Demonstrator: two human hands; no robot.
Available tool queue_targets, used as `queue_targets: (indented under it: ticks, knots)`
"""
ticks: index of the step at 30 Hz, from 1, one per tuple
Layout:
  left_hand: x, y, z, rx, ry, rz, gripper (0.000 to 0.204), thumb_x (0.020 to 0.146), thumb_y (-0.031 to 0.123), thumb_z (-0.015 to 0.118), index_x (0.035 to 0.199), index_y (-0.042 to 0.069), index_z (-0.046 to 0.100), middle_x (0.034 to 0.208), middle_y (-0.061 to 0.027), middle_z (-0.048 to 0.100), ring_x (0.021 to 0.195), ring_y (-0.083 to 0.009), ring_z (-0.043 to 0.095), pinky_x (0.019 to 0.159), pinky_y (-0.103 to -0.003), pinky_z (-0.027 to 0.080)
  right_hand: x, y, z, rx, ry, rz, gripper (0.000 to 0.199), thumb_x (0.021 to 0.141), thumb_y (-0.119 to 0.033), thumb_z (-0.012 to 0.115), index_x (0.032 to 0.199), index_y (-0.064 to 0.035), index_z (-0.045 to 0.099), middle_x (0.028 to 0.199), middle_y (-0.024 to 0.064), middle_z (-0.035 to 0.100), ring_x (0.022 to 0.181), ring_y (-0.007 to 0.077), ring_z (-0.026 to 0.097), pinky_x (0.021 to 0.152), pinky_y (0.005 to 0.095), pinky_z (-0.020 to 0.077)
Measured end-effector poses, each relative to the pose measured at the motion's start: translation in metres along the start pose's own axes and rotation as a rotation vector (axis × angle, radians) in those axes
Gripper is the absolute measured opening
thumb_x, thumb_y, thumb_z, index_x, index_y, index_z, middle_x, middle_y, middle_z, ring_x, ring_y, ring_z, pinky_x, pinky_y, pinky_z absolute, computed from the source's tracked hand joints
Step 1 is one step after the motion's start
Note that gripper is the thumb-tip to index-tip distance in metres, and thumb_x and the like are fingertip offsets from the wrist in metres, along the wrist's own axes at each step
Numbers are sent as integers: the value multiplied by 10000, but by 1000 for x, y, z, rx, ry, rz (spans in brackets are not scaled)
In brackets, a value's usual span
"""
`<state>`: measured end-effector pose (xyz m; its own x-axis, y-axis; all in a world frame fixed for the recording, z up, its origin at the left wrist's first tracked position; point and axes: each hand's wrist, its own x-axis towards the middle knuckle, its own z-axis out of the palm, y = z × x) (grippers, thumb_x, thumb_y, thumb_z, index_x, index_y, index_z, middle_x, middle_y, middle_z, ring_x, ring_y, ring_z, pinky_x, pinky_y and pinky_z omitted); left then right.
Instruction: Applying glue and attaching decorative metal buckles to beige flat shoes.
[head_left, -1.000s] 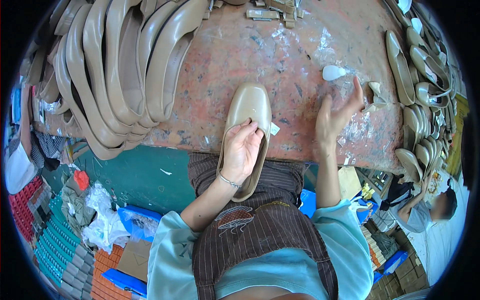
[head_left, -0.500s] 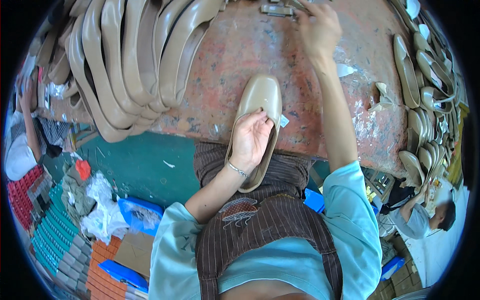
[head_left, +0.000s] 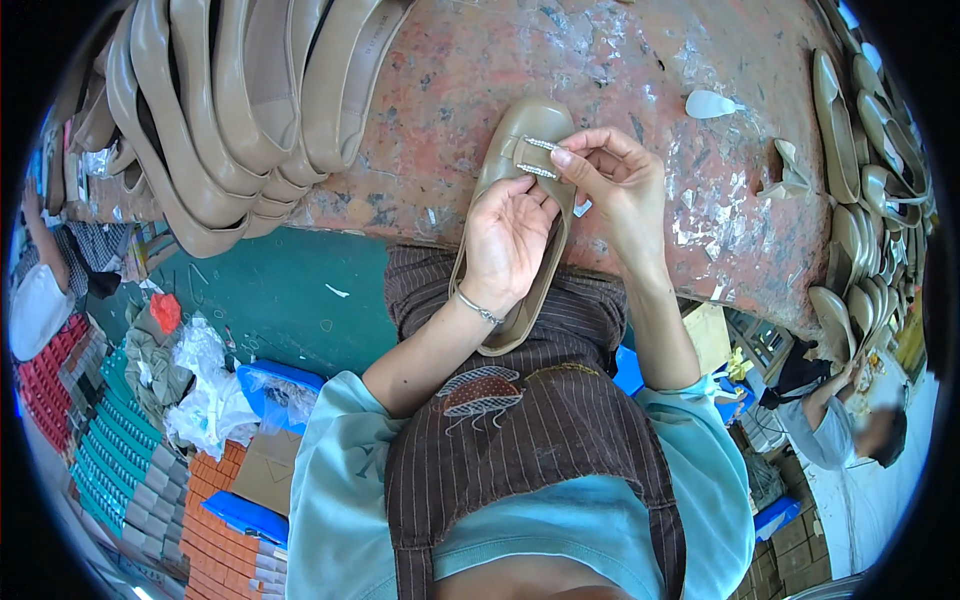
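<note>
A beige square-toed flat shoe (head_left: 528, 118) rests over the table's near edge, its toe on the tabletop and its heel toward my lap. My left hand (head_left: 503, 240) grips it at the opening, with curled fingertips near the top line of the vamp. On the vamp sits a beige bow-like ornament (head_left: 536, 156) edged with rows of small shiny beads. Between thumb and forefinger, my right hand (head_left: 628, 195) pinches the right end of this ornament. Whether the ornament is fixed to the shoe, I cannot tell.
Nested beige shoes (head_left: 215, 130) crowd the table's left side, and more shoes (head_left: 845, 130) line the right. A small white bottle (head_left: 712, 104) and a torn scrap (head_left: 790, 172) lie on the worn reddish table (head_left: 450, 100). Other people (head_left: 835, 425) work at both sides.
My right hand has come back from the table's far side to the shoe, bringing the beaded ornament onto the vamp. My left hand keeps its hold. The view has shifted slightly.
</note>
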<state>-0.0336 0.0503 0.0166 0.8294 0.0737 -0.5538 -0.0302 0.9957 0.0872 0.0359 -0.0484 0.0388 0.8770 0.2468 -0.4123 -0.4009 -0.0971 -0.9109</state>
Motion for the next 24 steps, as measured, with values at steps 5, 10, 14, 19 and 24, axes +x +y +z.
queue_targets:
  ticks: [5,10,14,19,24]
  knots:
    - [0,-1,-1,-2,30,0,344,848,51,465,1172,-65,456,1169,-167,552,1155,-265,503,1041,-395,364,3,3,2,-117,36,-78,83,758,-31,725,806,10,673,716,21,648,595,30,536,518,171,412]
    - [0,1,2,40,50,-1,341,851,68,465,1166,-64,460,1154,-167,558,1134,-263,513,1042,-398,362,5,4,5,-227,99,-76,93,745,-48,728,790,13,674,706,42,645,586,41,546,504,188,421]
    - [2,0,9,107,105,28,272,910,109,517,1140,-34,490,1116,-122,573,1053,-234,551,993,-371,411,1,0,11,-350,138,-164,94,746,-49,722,753,12,651,717,47,631,582,50,548,505,197,427]
    - [4,2,9,299,160,65,261,934,152,552,1143,-1,517,1104,-86,589,1021,-207,571,932,-349,462,-4,-1,12,-310,186,-271,232,760,-68,714,930,-5,570,734,33,588,593,46,530,513,194,427]
    - [-52,52,34,211,-37,-85,298,931,149,526,1204,29,523,1163,-93,599,1092,-233,557,964,-416,433,-3,-11,-17,145,241,-370,86,891,-99,601,948,-41,572,761,-16,575,599,25,483,498,176,381]
